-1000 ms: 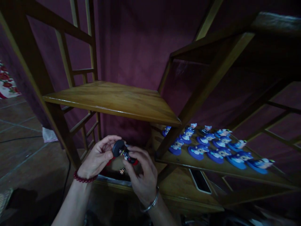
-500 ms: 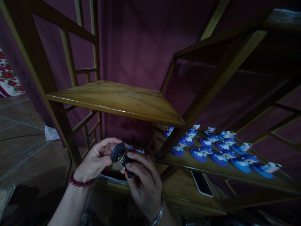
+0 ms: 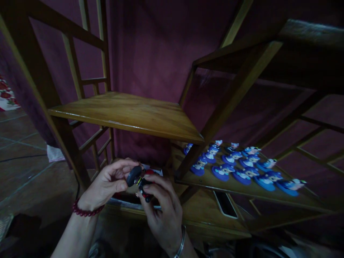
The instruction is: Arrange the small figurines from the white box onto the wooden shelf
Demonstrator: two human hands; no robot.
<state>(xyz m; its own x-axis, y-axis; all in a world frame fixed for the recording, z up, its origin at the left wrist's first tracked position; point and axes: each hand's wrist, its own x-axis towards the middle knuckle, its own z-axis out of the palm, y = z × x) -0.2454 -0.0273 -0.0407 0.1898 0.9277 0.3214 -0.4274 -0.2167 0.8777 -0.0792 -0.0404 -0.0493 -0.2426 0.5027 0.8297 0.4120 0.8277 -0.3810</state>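
Between my hands, in front of the lower shelf, is a small figurine (image 3: 142,186) in black, red and yellow. My left hand (image 3: 110,182), with a dark red bead bracelet at its wrist, pinches a round black base (image 3: 133,176) by its edge. The base is tilted on its side, against the figurine's end. My right hand (image 3: 163,204), with a silver bangle, closes its fingers round the figurine's body, hiding part of it. Below and behind the hands lies an open box (image 3: 126,204), its contents mostly hidden.
A wooden shelf board (image 3: 129,111) juts out above my hands. To the right, a lower shelf carries several figurines (image 3: 223,171) on blue and purple bases. A phone (image 3: 225,205) lies beneath it. A slanting wooden post (image 3: 220,107) stands between the two sides.
The whole view has shifted slightly, so the shelves and figurines appear further left. Both hands keep their hold on the figurine and base, with hardly any movement relative to each other.
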